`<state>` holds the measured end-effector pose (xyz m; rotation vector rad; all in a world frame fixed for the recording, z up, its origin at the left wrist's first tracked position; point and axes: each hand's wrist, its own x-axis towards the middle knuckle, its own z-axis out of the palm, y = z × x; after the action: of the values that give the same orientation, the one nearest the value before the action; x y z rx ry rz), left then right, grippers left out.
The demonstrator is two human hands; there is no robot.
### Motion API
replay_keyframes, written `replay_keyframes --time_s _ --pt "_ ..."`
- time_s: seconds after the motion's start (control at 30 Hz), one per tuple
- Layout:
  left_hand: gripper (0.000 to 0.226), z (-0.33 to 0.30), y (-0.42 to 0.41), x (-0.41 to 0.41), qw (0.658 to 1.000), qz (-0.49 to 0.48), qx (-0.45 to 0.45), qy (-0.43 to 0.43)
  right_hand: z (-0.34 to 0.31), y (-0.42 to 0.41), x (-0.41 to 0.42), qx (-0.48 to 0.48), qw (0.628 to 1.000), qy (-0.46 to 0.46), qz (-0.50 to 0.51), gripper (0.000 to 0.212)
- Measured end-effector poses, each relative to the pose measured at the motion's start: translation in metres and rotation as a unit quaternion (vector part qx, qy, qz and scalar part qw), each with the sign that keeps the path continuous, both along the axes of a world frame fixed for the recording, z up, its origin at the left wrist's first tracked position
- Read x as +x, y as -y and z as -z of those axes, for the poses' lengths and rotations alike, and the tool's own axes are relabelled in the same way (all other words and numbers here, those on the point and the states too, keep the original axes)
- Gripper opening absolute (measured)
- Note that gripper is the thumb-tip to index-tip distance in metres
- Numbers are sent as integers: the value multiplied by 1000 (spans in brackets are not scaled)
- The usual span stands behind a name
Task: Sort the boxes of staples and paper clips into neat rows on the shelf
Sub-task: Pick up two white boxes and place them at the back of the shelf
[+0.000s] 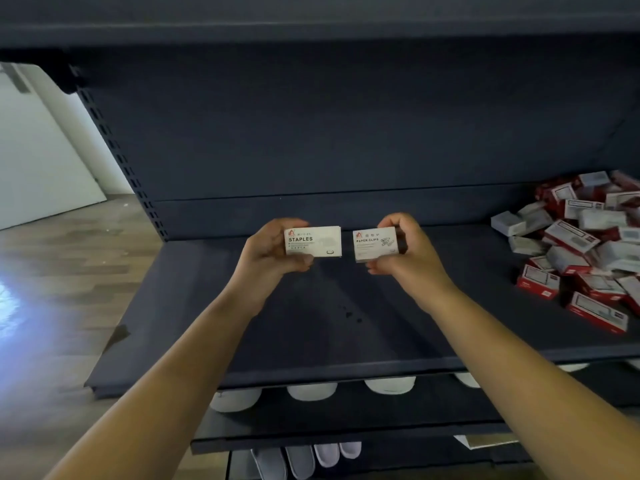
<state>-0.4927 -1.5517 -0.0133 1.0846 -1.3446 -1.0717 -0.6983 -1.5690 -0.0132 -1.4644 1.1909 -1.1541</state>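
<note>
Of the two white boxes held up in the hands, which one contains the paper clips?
The paper clips box in the right hand: its label reads PAPER CLIPS. The staples box in the left hand reads STAPLES.

both arms outstretched — left hand (268, 252) and right hand (407, 252) pinching.

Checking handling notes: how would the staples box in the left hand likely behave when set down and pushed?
The staples box looks like stiff flat-sided card, so it should probably slide, not roll. The left hand holds it at one end without sag, suggesting rigidity. Likely dense for its size.
</note>
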Motion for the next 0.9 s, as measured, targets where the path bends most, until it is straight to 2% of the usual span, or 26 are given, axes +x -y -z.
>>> replay_keyframes --time_s 0.2,0.3,0.47,0.7,0.77,0.9 --pt "44 2 3 -2 1000 -11 16 -25 1 5 3 38 997 55 -33 44" --pt "43 2 5 -2 999 -13 18 -37 1 8 2 44 996 52 -50 48" --pt "39 3 8 -5 997 -14 27 -75 0 8 0 53 987 102 -108 42" --pt "30 5 11 -13 996 -27 28 -86 1 8 0 91 976 154 -121 38" --pt "34 5 11 -14 995 -30 25 -87 1 9 1 108 968 189 -122 32" --pt "60 7 11 -13 995 -17 23 -97 2 8 2 117 967 204 -98 22"
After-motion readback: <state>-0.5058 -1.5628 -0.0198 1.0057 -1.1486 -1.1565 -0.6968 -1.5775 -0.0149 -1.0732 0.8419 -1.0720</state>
